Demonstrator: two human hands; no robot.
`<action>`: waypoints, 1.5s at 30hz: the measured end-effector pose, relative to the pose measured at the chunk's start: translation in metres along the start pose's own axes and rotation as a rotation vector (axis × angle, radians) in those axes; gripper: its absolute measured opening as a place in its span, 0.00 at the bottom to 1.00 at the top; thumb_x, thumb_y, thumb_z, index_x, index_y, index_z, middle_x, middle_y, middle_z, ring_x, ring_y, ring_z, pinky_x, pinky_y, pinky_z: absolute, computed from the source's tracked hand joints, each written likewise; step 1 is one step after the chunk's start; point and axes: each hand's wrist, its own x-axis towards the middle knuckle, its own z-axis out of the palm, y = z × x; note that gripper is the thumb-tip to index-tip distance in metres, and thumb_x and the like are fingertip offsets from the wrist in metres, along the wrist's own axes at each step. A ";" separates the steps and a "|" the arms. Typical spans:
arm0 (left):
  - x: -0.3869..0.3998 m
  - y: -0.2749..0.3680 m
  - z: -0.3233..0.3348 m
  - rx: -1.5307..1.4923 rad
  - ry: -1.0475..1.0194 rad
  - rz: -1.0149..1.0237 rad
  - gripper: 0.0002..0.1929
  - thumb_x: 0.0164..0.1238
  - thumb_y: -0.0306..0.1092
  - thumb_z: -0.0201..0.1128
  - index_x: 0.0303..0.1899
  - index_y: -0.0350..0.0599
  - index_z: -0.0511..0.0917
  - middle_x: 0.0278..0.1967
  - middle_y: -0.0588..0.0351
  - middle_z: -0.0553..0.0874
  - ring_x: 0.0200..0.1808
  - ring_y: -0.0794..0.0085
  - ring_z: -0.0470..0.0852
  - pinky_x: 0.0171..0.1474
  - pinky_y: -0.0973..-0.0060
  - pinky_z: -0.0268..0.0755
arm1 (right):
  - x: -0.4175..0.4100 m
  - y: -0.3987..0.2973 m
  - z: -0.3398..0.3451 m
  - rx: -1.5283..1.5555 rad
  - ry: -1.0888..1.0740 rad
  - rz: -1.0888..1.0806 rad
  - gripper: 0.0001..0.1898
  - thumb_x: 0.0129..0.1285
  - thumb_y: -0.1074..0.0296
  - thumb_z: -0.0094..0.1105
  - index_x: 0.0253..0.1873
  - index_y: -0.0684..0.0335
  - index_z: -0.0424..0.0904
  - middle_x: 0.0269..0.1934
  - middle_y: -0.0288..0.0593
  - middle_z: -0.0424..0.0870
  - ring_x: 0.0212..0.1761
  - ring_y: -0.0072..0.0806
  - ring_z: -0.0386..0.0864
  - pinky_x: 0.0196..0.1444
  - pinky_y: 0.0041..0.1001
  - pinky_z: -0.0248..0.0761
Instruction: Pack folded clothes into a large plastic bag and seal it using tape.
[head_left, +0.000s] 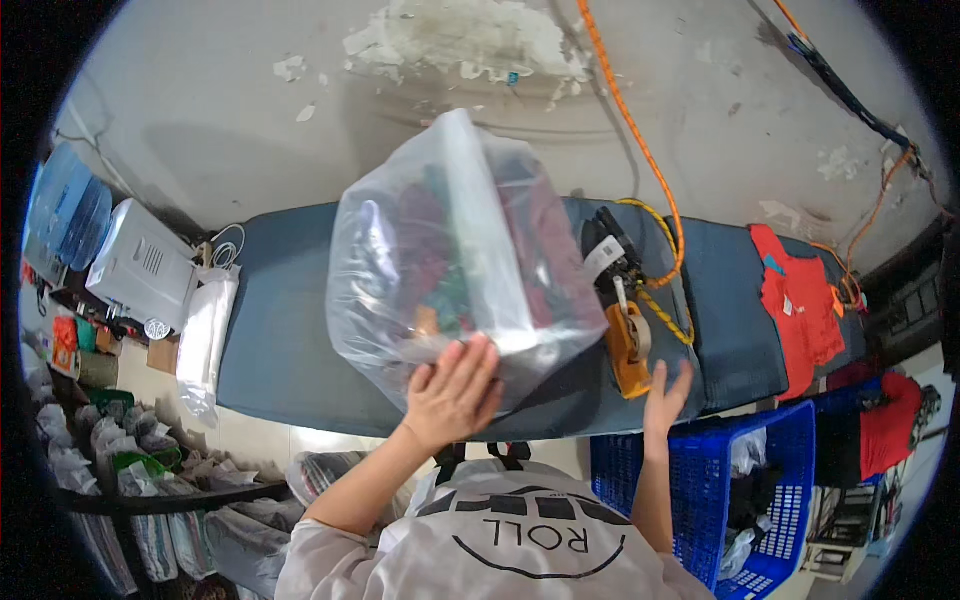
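Note:
A large clear plastic bag (390, 285) bulges with folded maroon, green and orange items, probably garments, on a grey padded table (285, 330). A broad, pale shiny strip, possibly clear tape, runs down its top. My left hand (454, 394) lies flat on the bag's near edge, pressing it with spread fingers and grasping nothing. Off to the right, my right hand (666, 401) is empty, its fingers apart, just beside an orange tape dispenser (621, 356) carrying a roll of tape. Behind the dispenser is a black tool (619, 251) with a printed white label.
An orange cord (634, 127) hangs down by the black tool. Farther right lies a red garment (802, 315). Blue plastic crates (694, 487) stand beside my right forearm. Flat plastic film (206, 337) and a white appliance (142, 259) are left; wrapped bundles (142, 480) fill the floor there.

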 end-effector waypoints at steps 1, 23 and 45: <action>0.000 -0.001 0.001 -0.009 0.005 -0.020 0.29 0.64 0.47 0.61 0.64 0.43 0.74 0.67 0.48 0.73 0.73 0.54 0.61 0.76 0.58 0.28 | 0.007 0.024 0.005 -0.083 -0.088 0.032 0.28 0.70 0.56 0.58 0.61 0.79 0.70 0.60 0.62 0.75 0.64 0.47 0.72 0.67 0.36 0.62; 0.004 0.011 0.018 0.065 0.209 -0.140 0.28 0.68 0.46 0.58 0.65 0.42 0.73 0.66 0.49 0.75 0.71 0.56 0.68 0.76 0.59 0.35 | 0.003 0.008 -0.062 0.417 -0.537 0.680 0.16 0.62 0.58 0.67 0.40 0.69 0.83 0.34 0.45 0.86 0.26 0.23 0.78 0.29 0.25 0.76; 0.006 0.009 0.016 -0.045 0.323 -0.064 0.23 0.63 0.45 0.60 0.59 0.50 0.79 0.61 0.58 0.80 0.67 0.67 0.72 0.75 0.65 0.39 | -0.067 -0.276 -0.026 0.923 -0.747 0.099 0.15 0.70 0.63 0.60 0.37 0.73 0.83 0.17 0.43 0.78 0.11 0.18 0.67 0.14 0.19 0.57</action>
